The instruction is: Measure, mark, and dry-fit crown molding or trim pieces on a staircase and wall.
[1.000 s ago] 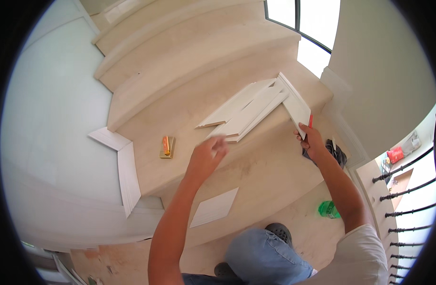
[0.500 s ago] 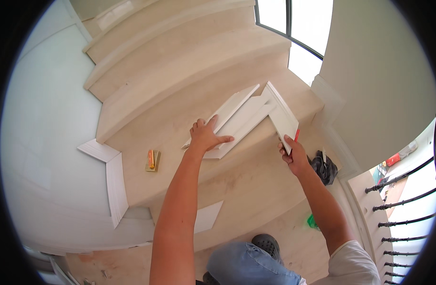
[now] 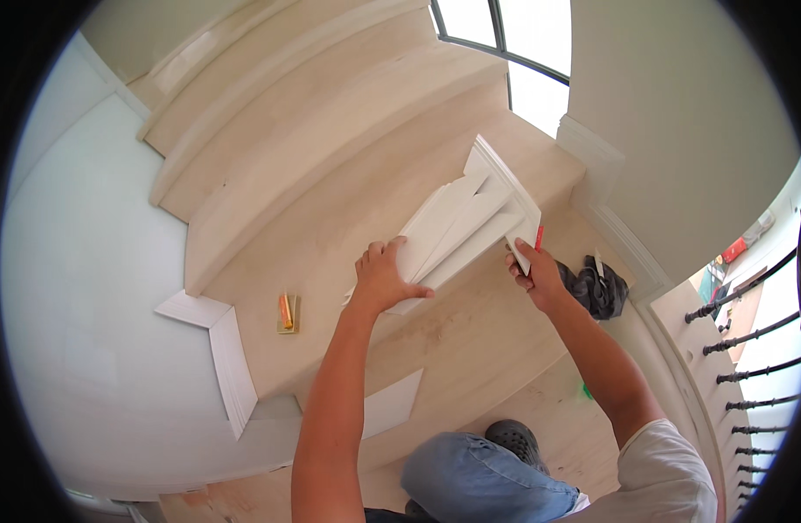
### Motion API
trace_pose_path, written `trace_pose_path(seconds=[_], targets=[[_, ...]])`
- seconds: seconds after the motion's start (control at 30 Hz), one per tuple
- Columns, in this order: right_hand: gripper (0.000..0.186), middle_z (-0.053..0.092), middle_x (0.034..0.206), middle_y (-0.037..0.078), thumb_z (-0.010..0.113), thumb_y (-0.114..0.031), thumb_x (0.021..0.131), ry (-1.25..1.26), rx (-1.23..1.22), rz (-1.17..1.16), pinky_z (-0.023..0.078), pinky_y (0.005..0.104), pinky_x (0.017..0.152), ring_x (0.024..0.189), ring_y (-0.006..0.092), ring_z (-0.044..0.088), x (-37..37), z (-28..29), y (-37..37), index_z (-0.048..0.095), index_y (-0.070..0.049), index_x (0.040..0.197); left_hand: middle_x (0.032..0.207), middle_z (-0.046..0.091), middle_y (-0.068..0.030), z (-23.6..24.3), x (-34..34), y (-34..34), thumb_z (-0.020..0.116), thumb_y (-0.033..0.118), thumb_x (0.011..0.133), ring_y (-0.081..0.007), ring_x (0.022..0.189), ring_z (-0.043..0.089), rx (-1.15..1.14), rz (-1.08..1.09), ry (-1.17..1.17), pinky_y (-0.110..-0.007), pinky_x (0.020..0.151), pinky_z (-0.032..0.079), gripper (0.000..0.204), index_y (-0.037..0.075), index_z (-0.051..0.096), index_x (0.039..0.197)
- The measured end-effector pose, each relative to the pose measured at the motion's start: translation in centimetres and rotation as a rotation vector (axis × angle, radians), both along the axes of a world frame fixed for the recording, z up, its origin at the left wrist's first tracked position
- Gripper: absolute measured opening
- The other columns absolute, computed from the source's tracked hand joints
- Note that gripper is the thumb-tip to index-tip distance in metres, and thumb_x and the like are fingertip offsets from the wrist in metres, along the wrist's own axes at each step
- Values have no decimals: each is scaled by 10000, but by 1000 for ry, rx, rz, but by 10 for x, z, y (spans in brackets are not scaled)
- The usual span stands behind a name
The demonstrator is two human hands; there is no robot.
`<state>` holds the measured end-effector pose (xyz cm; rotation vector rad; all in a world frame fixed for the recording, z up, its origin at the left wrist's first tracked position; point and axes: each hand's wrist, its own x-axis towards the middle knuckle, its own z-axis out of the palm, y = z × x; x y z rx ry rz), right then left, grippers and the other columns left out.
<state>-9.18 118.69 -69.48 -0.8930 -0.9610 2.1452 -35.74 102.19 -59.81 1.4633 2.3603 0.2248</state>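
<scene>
Several white trim boards (image 3: 444, 231) lie overlapped at a slant on the pale stair tread. My left hand (image 3: 385, 277) rests across their near left end, thumb and fingers spread wide. At the right end of the pile, my right hand (image 3: 538, 277) is closed on a white moulding piece (image 3: 510, 185) with a profiled edge, which slants across the board ends. A thin red stick (image 3: 540, 235), perhaps a pencil, pokes up beside the right fingers. How the right fingertips wrap underneath is partly hidden.
An orange-yellow tube on a small box (image 3: 288, 324) sits on the tread's left. White skirting (image 3: 231, 375) follows the left wall. A black bag (image 3: 603, 295) lies right of my right hand. Another white board (image 3: 395, 404) is lower down. Dark railing bars (image 3: 749, 336) stand at right.
The moulding piece has turned and moved in over the board ends. The boards lie closer together, fanned out. My left hand stays spread on them; the whole view has shifted slightly.
</scene>
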Motion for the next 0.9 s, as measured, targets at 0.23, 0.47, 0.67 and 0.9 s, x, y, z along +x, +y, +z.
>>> trace_pose_path(seconds=[0.23,0.47,0.67,0.9], targets=[[249,668,824,25,641,-310,1031,-6,23,-51,327,212,451,633,88,552,-6,0,-2,614,-66,1070,1468,429,-221,-19,23,-15,910,589,641,-417,1329,457,134,-135,322,-503,1138,372,1244,212,294,1654],[268,666,779,12,677,-342,1010,-213,178,-105,358,221,495,613,69,528,13,12,27,644,-76,1014,1400,486,-222,-23,20,-22,824,474,801,-417,1218,521,243,-220,346,-516,1063,418,970,196,384,1619],[301,660,746,7,682,-369,1005,-401,422,-93,379,233,509,606,65,522,66,22,93,669,-69,979,1395,492,-228,-21,24,-25,833,472,794,-420,1194,517,264,-196,285,-512,1058,429,962,189,404,1608],[343,682,762,30,677,-374,993,-807,899,-1,479,318,612,658,131,589,102,28,153,684,-33,1025,1437,445,-222,-41,36,-24,852,468,777,-410,1177,518,338,-167,422,-521,1038,438,984,204,402,1611]])
